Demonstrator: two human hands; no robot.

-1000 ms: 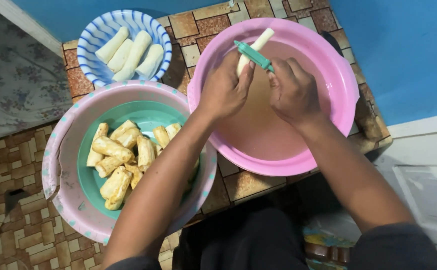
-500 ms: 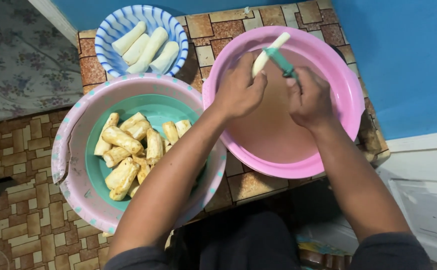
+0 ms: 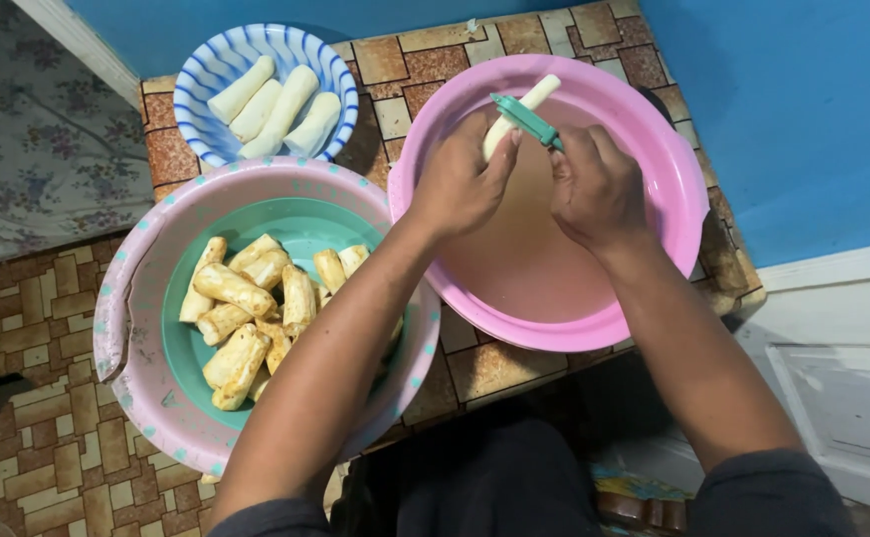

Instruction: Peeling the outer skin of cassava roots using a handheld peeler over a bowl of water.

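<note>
Take the pink basin (image 3: 654,249) as your reference. Your left hand (image 3: 460,184) is curled shut around the lower end of a pale peeled root piece (image 3: 522,111), which sits above the basin's far half. The piece's long axis runs diagonally, from your left palm up and away toward the basin's far rim, with the free tip pointing right of centre. Your right hand (image 3: 594,184) is closed on a teal-handled peeler (image 3: 524,119); the tool lies across the piece just beyond your left thumb, roughly at right angles to it. Both hands are equally near the piece (the left one carries it, the right one touches it only through the tool).

Left of the basin stands a larger pink tub (image 3: 121,328) holding a teal bowl (image 3: 305,224) of unpeeled yellowish pieces (image 3: 241,318). Beyond that tub, a blue-striped bowl (image 3: 206,70) holds four peeled white pieces (image 3: 276,104).

Hidden or uncertain: the gripped end of the piece is covered by your left fingers, the peeler's blade edge cannot be made out, and your left forearm hides part of the teal bowl.
</note>
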